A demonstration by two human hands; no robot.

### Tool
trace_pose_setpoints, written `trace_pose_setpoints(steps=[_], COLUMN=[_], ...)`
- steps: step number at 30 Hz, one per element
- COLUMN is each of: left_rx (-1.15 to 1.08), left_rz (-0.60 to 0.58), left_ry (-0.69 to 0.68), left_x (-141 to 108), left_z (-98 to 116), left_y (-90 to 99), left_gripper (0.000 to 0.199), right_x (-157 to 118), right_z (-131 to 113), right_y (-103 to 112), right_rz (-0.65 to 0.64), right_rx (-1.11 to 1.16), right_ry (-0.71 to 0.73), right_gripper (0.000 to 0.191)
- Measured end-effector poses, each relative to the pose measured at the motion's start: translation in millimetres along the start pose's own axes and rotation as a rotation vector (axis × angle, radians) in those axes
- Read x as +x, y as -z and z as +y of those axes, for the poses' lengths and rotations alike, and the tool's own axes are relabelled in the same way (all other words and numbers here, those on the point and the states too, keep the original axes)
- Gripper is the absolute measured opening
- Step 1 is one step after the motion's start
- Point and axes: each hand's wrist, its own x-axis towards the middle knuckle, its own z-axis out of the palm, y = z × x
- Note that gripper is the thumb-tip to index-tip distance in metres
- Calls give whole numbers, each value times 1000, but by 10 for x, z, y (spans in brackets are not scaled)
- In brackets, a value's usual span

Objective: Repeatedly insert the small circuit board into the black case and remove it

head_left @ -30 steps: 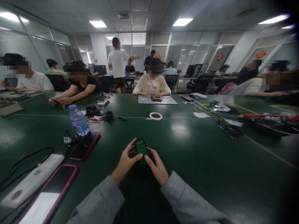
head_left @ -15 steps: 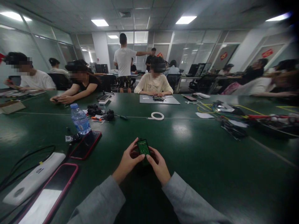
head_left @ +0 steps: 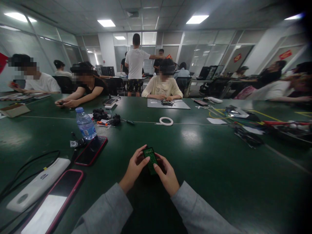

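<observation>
A small green circuit board (head_left: 151, 162) is held tilted above the dark green table (head_left: 209, 182), in the middle of the head view. My left hand (head_left: 134, 167) grips its left edge, with the thumb lying on the board's face. At the right edge, my right hand (head_left: 167, 172) holds the board between its thumb and curled fingers. The fingertips behind the board are partly hidden. Small pale marks and parts show on the board's face.
To the left lie a pink-edged phone (head_left: 58, 195), a white power bank (head_left: 36, 187), a red-edged phone (head_left: 91, 151) and a water bottle (head_left: 85, 125). A white ring (head_left: 166, 121) lies ahead. Cables and tools (head_left: 248, 135) are at the right. People sit across the table.
My left thumb has moved up the board's face, and more of the board's lower part shows between my thumbs. The view has shifted slightly.
</observation>
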Motion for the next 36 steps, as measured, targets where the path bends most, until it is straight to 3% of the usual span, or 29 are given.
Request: trace_pose_setpoints(steps=[12,19,36], left_rx=[-154,-299,-271], left_rz=[160,124,139], left_ry=[65,147,160], left_x=[33,19,1], left_z=[-104,-51,-24], left_y=[25,32,9], left_gripper=[42,48,53], right_x=[-19,-20,-24], right_z=[-26,-38,-39], right_y=[-30,-42,-17], right_rz=[-58,-65,-107], right_rx=[-38,-52,-21], right_ry=[18,46,45], right_gripper=[43,41,46])
